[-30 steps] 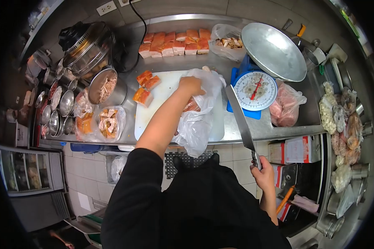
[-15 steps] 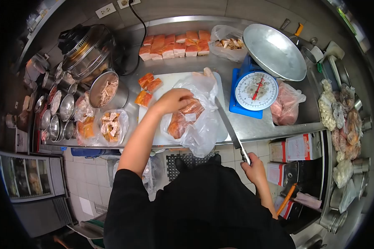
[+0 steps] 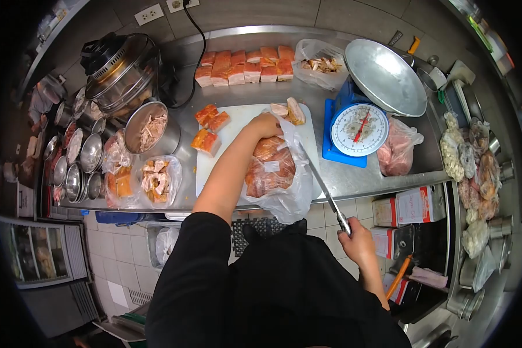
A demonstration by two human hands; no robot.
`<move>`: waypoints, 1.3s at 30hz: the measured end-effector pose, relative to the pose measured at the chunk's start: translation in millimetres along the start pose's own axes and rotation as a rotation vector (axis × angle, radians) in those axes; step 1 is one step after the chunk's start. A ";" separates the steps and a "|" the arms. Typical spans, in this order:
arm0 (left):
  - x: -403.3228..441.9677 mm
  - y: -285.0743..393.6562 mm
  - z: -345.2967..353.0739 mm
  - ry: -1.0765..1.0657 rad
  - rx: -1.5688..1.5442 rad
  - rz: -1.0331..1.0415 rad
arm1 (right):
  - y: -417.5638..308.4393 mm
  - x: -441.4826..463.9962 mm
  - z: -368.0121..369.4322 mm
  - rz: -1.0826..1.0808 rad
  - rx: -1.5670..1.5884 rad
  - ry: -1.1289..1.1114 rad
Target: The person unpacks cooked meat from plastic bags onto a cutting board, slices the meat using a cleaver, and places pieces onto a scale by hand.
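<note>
Presently the right hand (image 3: 358,238) has its fingers closed round the handle of a long knife (image 3: 326,190). Blade runs away from the person and slightly leftward, its far part beside the right edge of a clear plastic bag (image 3: 293,203); contact between blade and bag cannot be settled from this angle.

Left hand (image 3: 265,125): at the far end of the bag, back of the hand upward, fingers bent over the plastic. Fingertips are hidden, so whether they pinch the film or merely press on it cannot be told.

Bag lies on a white cutting board (image 3: 241,119), its near edge hanging past the front of the steel worktop (image 3: 354,184). Inside, reddish-brown meat (image 3: 271,177), a small pale label (image 3: 271,166) on top.

Also on the board: two pale-sided meat pieces (image 3: 296,111) just beyond the left hand; three orange-skinned chunks (image 3: 205,142) at the left side.

Surroundings: block of red-topped meat pieces (image 3: 252,71) in rows behind the board; open bag of scraps (image 3: 322,65) to their right. Blue dial scale (image 3: 359,130) to the right of the board, metal pan on top. Steel pot (image 3: 173,136) of shredded meat to the left.
</note>
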State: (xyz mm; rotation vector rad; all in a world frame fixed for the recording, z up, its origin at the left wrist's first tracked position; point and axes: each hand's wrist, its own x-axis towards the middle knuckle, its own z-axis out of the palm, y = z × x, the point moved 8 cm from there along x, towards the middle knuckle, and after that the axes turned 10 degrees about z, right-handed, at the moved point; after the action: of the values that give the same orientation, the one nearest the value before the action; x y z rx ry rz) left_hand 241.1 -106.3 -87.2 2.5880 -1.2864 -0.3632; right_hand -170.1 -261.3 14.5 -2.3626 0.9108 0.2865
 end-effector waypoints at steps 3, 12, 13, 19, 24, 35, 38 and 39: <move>-4.6 -31.6 21.3 -0.054 -0.282 -0.055 | -9.9 -3.4 10.6 -0.064 -0.050 -0.055; -204.2 -2.6 17.3 0.496 -0.724 -0.549 | -8.9 12.9 7.3 -0.137 -0.153 -0.131; -201.6 -4.1 27.9 0.501 -0.724 -0.558 | -7.1 18.0 8.2 -0.169 -0.172 -0.138; -174.7 6.3 49.9 0.548 -1.489 -0.594 | -3.9 44.5 19.5 -0.157 -0.067 -0.317; -151.9 20.2 0.9 0.643 -1.480 -0.524 | 5.6 64.0 30.0 -0.246 -0.070 -0.297; -52.5 19.9 -71.5 0.417 -0.419 -0.478 | 23.4 72.9 21.8 -0.291 0.035 -0.230; -44.2 -11.9 -28.4 0.493 -0.737 -0.550 | 25.5 73.9 17.2 -0.220 0.159 -0.264; -43.1 -19.4 -12.3 0.489 -0.735 -0.551 | 28.4 76.7 19.7 -0.176 0.198 -0.320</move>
State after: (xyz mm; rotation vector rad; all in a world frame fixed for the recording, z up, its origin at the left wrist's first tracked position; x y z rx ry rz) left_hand 234.3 -59.1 -76.6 2.1239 -0.1907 -0.2086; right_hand -132.0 -308.2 -44.0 -2.1184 0.5497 0.4642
